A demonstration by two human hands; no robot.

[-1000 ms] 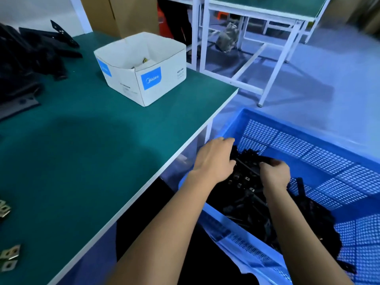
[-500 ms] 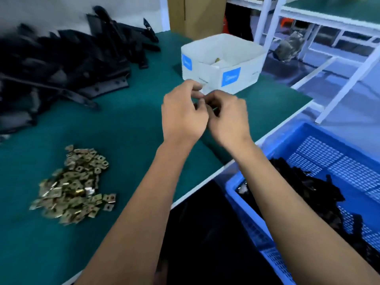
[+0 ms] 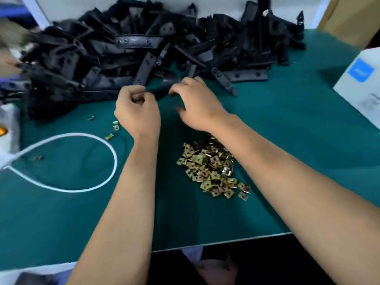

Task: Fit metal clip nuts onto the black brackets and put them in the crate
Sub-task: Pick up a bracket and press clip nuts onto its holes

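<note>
We see our left hand (image 3: 137, 113) curled and our right hand (image 3: 197, 103) reaching at the edge of the black brackets (image 3: 144, 48), clip nuts (image 3: 211, 169) heaped below on the green counter (image 3: 287, 140), a white cable (image 3: 82, 161) looping left.

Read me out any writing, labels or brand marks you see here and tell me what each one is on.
Nothing here can be read.
Blue label on the white cardboard box: too blurred to read.
Dark print lower on the same box: too small and blurred to read.
The black brackets, clip nuts and green table show no writing.
</note>
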